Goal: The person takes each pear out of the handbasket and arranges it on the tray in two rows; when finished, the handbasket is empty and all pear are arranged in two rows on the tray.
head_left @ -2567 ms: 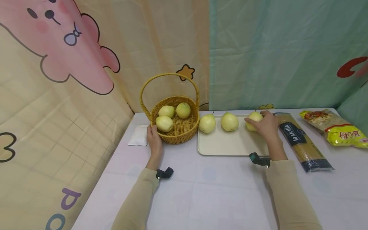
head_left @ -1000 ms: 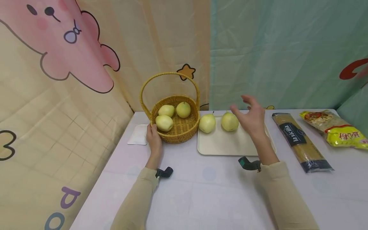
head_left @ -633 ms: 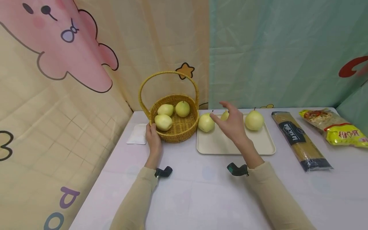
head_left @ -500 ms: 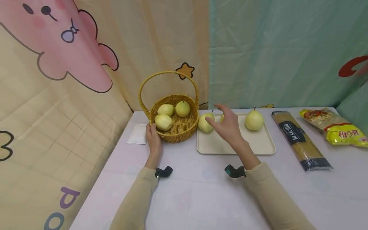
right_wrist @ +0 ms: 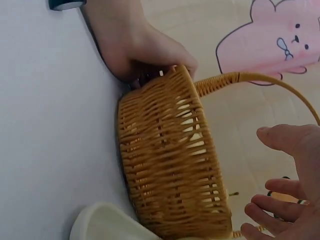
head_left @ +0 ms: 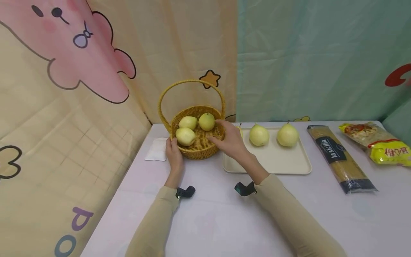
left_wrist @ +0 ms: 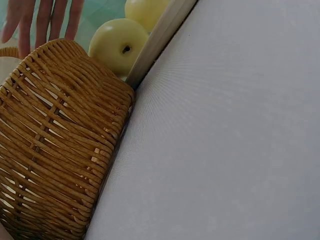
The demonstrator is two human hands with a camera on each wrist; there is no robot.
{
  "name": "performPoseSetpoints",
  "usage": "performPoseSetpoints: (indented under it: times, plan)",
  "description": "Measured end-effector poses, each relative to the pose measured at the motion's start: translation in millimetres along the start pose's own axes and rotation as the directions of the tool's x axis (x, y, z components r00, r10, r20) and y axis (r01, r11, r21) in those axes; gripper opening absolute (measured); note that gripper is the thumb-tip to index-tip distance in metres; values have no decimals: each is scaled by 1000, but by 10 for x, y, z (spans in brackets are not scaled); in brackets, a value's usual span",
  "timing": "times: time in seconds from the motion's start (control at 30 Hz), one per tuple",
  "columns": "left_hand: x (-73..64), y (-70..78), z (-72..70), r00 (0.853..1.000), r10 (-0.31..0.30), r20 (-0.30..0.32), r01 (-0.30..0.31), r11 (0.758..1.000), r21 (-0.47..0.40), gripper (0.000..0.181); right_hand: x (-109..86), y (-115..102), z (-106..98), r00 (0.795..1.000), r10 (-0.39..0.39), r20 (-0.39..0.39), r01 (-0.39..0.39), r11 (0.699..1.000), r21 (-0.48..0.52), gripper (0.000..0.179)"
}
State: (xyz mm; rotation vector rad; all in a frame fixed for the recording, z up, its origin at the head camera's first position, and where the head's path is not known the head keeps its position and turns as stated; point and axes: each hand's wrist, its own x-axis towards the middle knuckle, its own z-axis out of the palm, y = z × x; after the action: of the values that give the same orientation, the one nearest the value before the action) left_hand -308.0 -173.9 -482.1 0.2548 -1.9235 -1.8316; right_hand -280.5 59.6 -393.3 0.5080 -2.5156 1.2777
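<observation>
My left hand point(head_left: 174, 155) grips the near left side of a round wicker basket point(head_left: 199, 154), its thumb at the rim. Three yellow-green pears lie inside: a front one point(head_left: 185, 137), a back left one point(head_left: 187, 122) and a back right one point(head_left: 207, 121). Over the basket's right rim reaches my right hand point(head_left: 232, 140), fingers spread and holding nothing, close to the back right pear. In the right wrist view, that hand point(right_wrist: 295, 175) shows a gap between thumb and fingers. Beside the basket, a cream tray point(head_left: 273, 162) bears three pears; my right hand mostly hides the leftmost point(head_left: 240, 131).
On the tray stand a middle pear point(head_left: 259, 135) and a right pear point(head_left: 288, 135). To its right lie a pack of spaghetti point(head_left: 341, 159) and a yellow-printed food bag point(head_left: 377, 142). A small white packet point(head_left: 157, 149) rests left of the basket. Curtains hang behind the table.
My right hand has let go of the rightmost pear on the tray and moved left past the other pears to the basket. The left hand has stayed on the basket.
</observation>
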Motion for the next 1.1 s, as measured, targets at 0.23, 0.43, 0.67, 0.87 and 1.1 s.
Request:
performPoseSetpoints:
  times: [0.23,0.43,0.67,0.87,1.1]
  plan:
    - [-10,10,-7,1000,9,6,-9,1000,2,47,270,-125,332,994,27,103,-37,995,96,64]
    - [-18,11,-5,1000,-2,4,2,1000,-5,46,414,-149,537,985,66,159,-88,986,141,62]
    - [-35,8,11,1000,0,-3,0,1000,-3,46,516,-155,715,976,109,189,-144,971,188,61]
    - [-67,19,36,1000,-6,-6,6,1000,14,46,576,-167,822,967,140,214,-175,973,151,58]
    - [-43,45,2,1000,-12,3,12,1000,14,48,635,-216,908,956,125,266,-134,991,19,62]
